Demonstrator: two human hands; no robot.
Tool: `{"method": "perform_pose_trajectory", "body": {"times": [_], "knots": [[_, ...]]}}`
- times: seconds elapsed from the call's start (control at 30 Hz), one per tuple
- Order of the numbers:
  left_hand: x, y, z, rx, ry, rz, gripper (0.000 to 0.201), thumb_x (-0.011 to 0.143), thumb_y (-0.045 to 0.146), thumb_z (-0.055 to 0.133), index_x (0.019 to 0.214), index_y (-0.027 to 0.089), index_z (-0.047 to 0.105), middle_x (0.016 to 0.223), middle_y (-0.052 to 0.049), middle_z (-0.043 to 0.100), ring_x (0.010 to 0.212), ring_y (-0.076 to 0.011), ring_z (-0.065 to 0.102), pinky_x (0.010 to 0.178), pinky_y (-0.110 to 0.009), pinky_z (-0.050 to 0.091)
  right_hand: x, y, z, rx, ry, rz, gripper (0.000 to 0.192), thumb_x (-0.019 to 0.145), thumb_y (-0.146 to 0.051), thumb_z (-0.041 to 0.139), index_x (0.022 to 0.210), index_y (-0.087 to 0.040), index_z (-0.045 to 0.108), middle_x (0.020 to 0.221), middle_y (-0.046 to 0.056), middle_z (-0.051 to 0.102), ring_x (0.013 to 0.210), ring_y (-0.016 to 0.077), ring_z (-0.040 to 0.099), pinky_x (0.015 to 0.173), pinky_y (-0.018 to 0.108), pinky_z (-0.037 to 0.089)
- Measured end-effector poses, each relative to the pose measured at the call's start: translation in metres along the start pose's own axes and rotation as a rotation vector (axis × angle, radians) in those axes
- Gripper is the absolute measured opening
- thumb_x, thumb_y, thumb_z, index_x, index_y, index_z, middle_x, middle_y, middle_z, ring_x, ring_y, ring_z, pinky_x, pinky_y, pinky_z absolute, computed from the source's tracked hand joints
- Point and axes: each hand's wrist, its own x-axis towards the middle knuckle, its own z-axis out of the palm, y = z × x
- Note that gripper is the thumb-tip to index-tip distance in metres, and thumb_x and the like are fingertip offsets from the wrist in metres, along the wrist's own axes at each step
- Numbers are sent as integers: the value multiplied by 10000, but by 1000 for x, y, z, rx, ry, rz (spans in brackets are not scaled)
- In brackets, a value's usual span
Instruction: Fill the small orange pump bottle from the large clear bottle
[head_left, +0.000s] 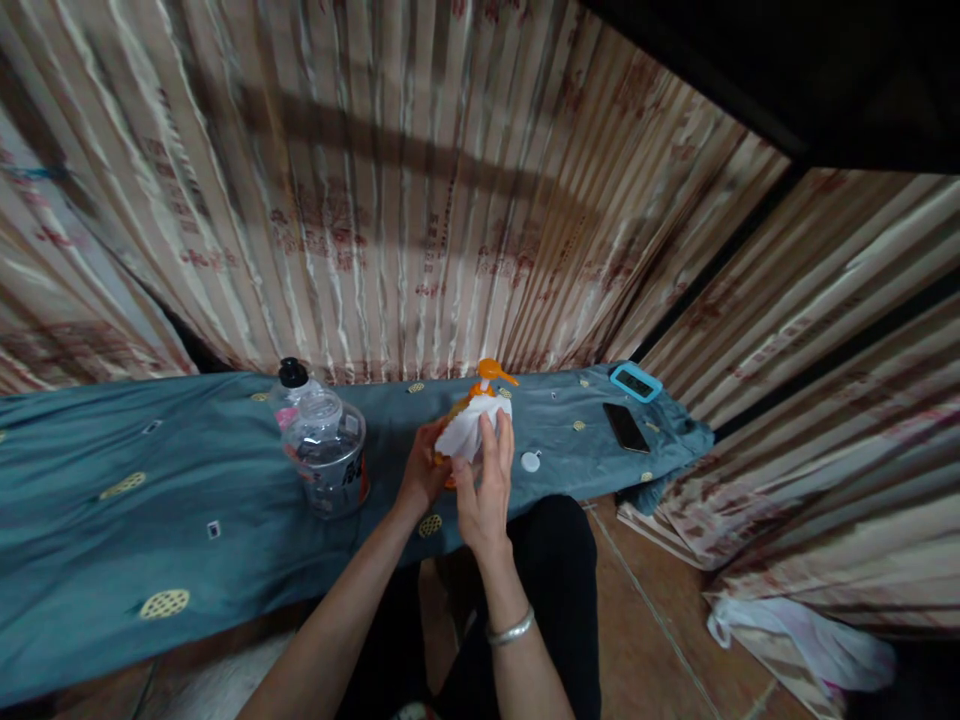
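Note:
An orange pump bottle [491,369] is tilted between my hands above the near edge of the cloth-covered bench, its spout pointing right. Wrapped around its left side, my left hand [426,462] grips the bottle. My right hand [487,480] presses a crumpled white tissue or cloth [469,428] against the bottle's front, thumb and fingers closed on it. Much of the bottle is hidden by the white piece and my fingers. A small round white lid [531,461] lies just right of my right hand.
Left stands a clear plastic tub [334,490] with a smaller clear container on it, beside a clear bottle with a black cap [293,373]. To the right lie a dark phone [626,428] and a blue-framed device [636,382]. Patterned curtains [420,200] hang behind the bench.

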Motion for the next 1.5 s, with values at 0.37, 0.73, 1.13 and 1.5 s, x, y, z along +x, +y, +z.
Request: {"method": "perform_pose_trajectory", "body": {"times": [0.37, 0.73, 1.13, 1.5], "knots": [[-13, 19, 7, 46, -94, -34, 635, 694, 506, 842, 1216, 223, 617, 1233, -106, 700, 1154, -292, 679, 1076, -485, 520, 61, 21, -3, 240, 4, 192, 397, 998, -489, 669, 1254, -187, 703, 1187, 85, 770, 1103, 255, 729, 1005, 475, 578], [-13, 14, 9, 114, -90, 2, 599, 687, 423, 841, 1202, 199, 634, 1186, -108, 728, 1125, -295, 696, 1048, -451, 531, 85, 10, -1, 115, -29, 139, 267, 1024, -433, 673, 1071, -172, 705, 1048, 40, 737, 948, 208, 723, 891, 432, 601], [-9, 4, 7, 143, -54, 39, 613, 740, 496, 808, 1249, 222, 602, 1256, -108, 716, 1176, -297, 694, 1072, -480, 533, 28, 56, 14, 153, 3, 377, 384, 1021, -396, 686, 1347, -200, 632, 1368, 102, 666, 1149, 269, 700, 968, 496, 604], [-1, 5, -1, 165, -76, 36, 597, 742, 487, 805, 1240, 224, 609, 1267, -96, 714, 1221, -288, 673, 1080, -449, 528, -29, 72, 30, 123, 50, 495, 369, 1019, -389, 691, 1330, -197, 641, 1339, 97, 678, 1121, 261, 709, 943, 480, 616]]}}
